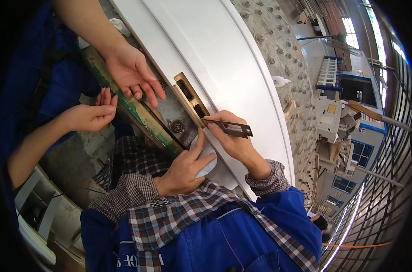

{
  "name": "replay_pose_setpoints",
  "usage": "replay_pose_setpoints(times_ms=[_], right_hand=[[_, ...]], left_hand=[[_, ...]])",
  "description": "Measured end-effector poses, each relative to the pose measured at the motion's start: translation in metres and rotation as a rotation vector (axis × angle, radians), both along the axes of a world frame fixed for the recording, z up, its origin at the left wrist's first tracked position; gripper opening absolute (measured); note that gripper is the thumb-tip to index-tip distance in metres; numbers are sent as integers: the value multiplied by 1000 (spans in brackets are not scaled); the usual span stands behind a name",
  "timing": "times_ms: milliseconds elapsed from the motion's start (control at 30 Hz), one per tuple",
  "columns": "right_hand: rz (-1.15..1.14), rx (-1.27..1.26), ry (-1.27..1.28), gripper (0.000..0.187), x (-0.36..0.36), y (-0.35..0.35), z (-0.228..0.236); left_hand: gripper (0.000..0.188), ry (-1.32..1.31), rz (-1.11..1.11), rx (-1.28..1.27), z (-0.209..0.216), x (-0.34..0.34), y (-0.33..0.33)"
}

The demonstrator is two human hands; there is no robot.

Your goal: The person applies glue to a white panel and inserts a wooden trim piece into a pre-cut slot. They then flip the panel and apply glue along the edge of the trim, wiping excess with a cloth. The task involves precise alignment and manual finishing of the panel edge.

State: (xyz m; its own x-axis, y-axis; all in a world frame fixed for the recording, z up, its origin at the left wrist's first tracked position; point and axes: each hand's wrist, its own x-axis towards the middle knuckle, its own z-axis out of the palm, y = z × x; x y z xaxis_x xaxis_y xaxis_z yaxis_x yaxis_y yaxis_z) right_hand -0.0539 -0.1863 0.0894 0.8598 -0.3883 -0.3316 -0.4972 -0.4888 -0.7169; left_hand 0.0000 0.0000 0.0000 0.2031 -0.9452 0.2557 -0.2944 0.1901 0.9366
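Observation:
A long white panel (242,95) runs diagonally across the bench. Set in its near edge is a gold-coloured recess (184,89) with two dark openings. My right hand (235,144) pinches a thin dark slotted metal piece (233,128), whose tip touches the recess's lower end. Beside it, my left hand (182,171) has its index finger stretched to the panel edge and its thumb apart. A pale blue-grey rounded thing (209,164) shows by that thumb; whether I grip it cannot be seen. At left, another person's two hands (131,68) hover with fingers loosely bent, visibly holding nothing.
A worn green-edged beam (144,120) lies between me and the other person. Beyond the panel stretches a grey surface (278,45) with many round studs and a white squeeze bottle (280,81). Farther right stand a blue-and-white rack (329,75) and machinery (328,118).

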Motion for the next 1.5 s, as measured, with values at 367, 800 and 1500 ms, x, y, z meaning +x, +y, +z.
replay_pose_setpoints(times_ms=[367, 800, 1500], right_hand=[[-126, 149, -42, 17, -4, 2, -1], [-105, 133, -102, 14, -4, 3, -4], [-142, 169, -147, 14, -9, 2, -9]], left_hand=[[56, 74, 32, -34, 4, -5, 2], [51, 70, 47, -87, -2, -5, -3], [51, -9, 82, -48, 3, -9, -4]])
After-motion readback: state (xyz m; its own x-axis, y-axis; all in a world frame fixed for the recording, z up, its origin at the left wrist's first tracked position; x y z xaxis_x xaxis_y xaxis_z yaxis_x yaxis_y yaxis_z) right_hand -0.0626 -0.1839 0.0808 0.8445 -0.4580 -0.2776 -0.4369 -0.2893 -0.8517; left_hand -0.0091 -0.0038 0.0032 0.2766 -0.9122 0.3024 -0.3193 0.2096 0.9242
